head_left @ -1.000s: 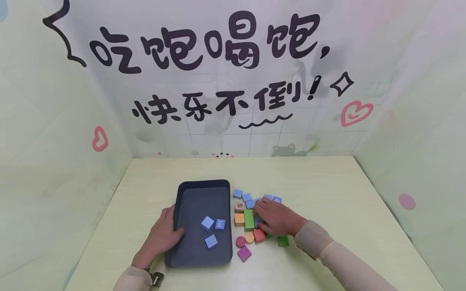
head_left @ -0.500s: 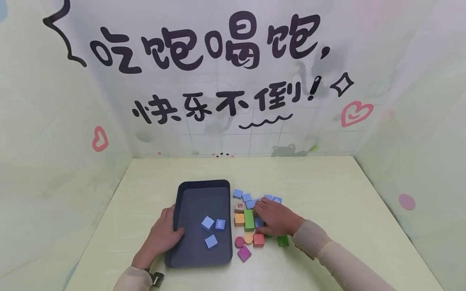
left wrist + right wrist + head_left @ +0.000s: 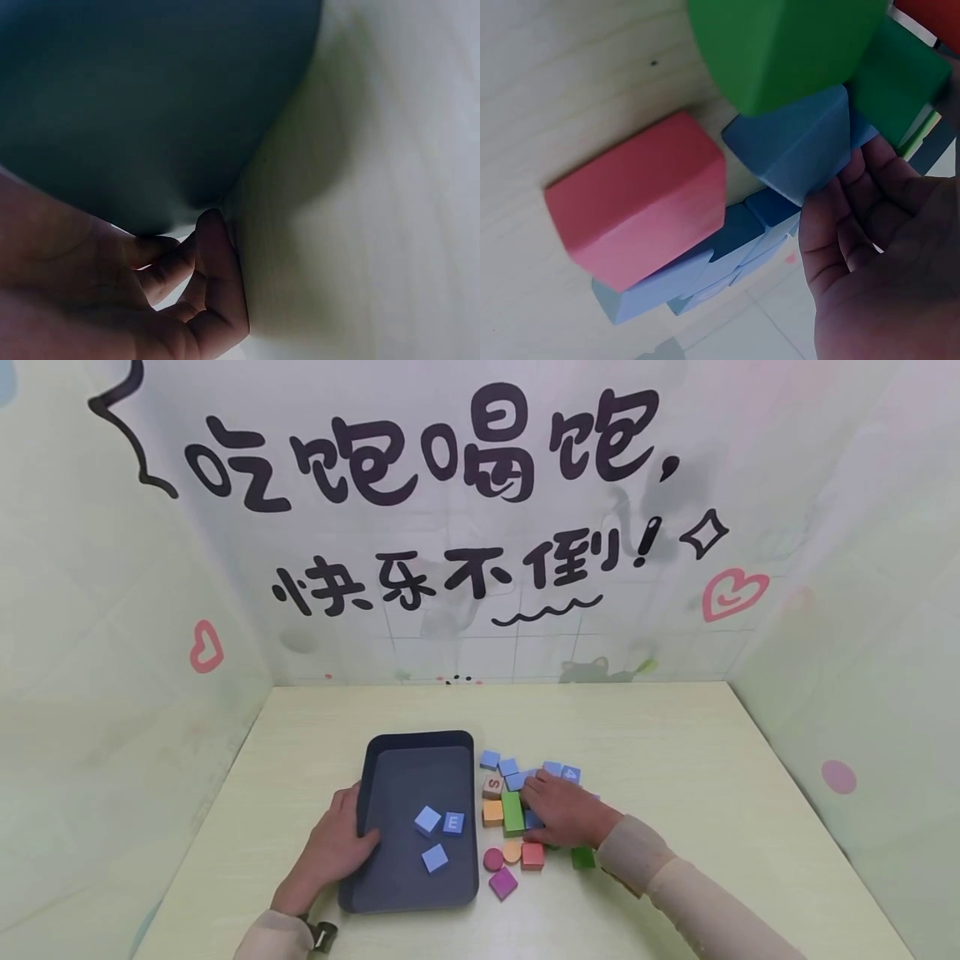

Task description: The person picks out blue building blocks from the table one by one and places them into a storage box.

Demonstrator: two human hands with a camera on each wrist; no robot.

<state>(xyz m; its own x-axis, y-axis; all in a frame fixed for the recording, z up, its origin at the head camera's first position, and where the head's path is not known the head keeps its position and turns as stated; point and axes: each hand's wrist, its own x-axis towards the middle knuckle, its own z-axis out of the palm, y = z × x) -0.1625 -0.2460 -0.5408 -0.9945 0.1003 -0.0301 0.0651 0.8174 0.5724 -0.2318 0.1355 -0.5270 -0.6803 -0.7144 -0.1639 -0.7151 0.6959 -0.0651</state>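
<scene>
My left hand [image 3: 337, 835] grips the left side of a dark tray [image 3: 408, 777], thumb over the rim. In the left wrist view its fingers [image 3: 217, 277] bend against the tray's outer wall. Three blue blocks lie in the tray, one marked E [image 3: 453, 823]. My right hand [image 3: 570, 810] lies over the cluster of blocks right of the tray, thumb and fingers apart. In the right wrist view its fingertips touch a blue block [image 3: 799, 142], beside green blocks [image 3: 896, 82]. A lime green block [image 3: 513, 814] stands left of the fingers. The hand hides some blocks.
Around the hand lie an orange block [image 3: 492, 813], a red block [image 3: 532, 857], a purple block [image 3: 503, 883], a block marked S [image 3: 492, 787] and several blue blocks [image 3: 508, 767]. A printed wall [image 3: 450, 643] closes off the table's back.
My right hand and forearm have shifted slightly left. The red block and the small round blocks beside it moved slightly left early on. The left hand and tray stay put.
</scene>
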